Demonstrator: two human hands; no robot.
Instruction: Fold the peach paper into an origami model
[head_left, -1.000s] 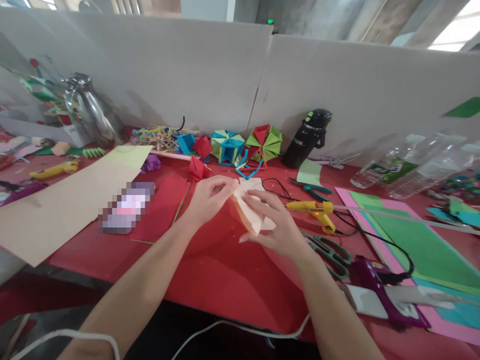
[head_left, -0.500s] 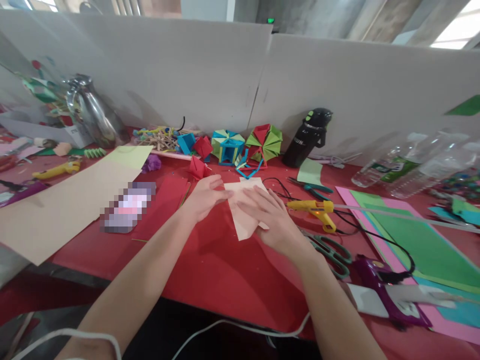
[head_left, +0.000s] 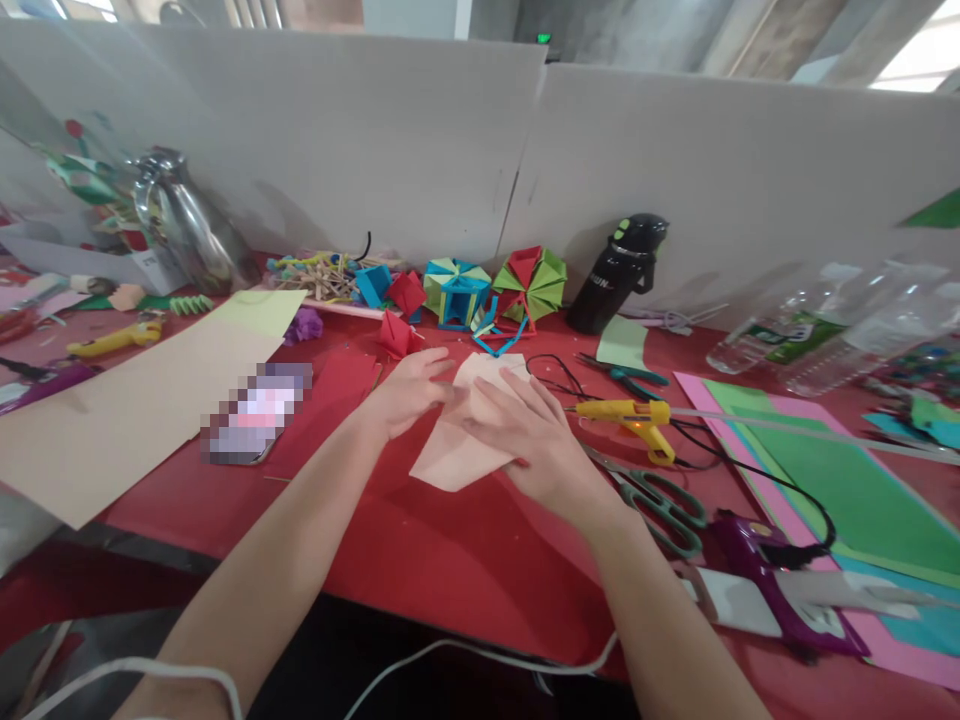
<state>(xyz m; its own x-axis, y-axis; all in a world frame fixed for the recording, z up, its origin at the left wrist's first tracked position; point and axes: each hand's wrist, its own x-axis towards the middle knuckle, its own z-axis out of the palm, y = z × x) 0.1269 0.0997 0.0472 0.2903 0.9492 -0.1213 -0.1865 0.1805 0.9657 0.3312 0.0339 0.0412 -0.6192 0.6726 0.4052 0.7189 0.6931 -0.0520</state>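
A cream sheet of paper [head_left: 452,455] with folds lies on the red table in front of me. My right hand [head_left: 536,435] rests over its right side, fingers spread and stretched across the paper. Beside the left edge is my left hand [head_left: 409,395], its fingers stretched out and apart; the fingertips reach the paper's edge, and I cannot tell whether they press on it. Part of the sheet is hidden under the right hand. Scissors with green handles [head_left: 667,505] and a yellow glue gun [head_left: 634,420] lie to the right of my right hand.
A phone [head_left: 259,410] and a long cream sheet [head_left: 127,420] lie at left. Folded paper models [head_left: 457,292] and a black bottle [head_left: 616,275] stand along the white partition. Coloured sheets [head_left: 832,480] and a purple tool [head_left: 780,590] lie at right, with cables nearby.
The paper's lower part has swung left and now shows wider, past my left fingertips. Both hands stay in nearly the same place, with small finger shifts.
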